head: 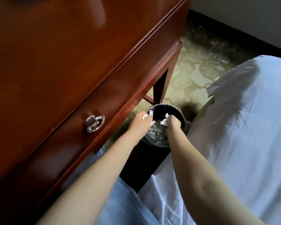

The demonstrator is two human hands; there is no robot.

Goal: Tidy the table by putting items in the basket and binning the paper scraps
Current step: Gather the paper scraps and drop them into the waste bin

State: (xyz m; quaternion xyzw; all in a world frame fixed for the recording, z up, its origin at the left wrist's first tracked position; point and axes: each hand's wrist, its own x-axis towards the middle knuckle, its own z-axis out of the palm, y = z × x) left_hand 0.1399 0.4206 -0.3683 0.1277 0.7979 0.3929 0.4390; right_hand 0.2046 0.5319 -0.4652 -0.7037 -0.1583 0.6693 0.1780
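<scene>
A round black bin (177,111) stands on the carpet beside the desk's leg, with pale paper scraps (157,132) lying in its bottom. Both my hands reach over its mouth. My left hand (140,121) grips white paper scraps (150,114) at the bin's left rim. My right hand (173,123) holds white paper scraps (165,121) over the bin's middle. Pieces stick out from both fists. No basket is in view.
The dark red wooden desk (63,62) fills the left side, its drawer bearing a silver ring handle (95,123). A white-sheeted bed (242,119) lies to the right. Patterned carpet (198,65) runs between them to a dark skirting.
</scene>
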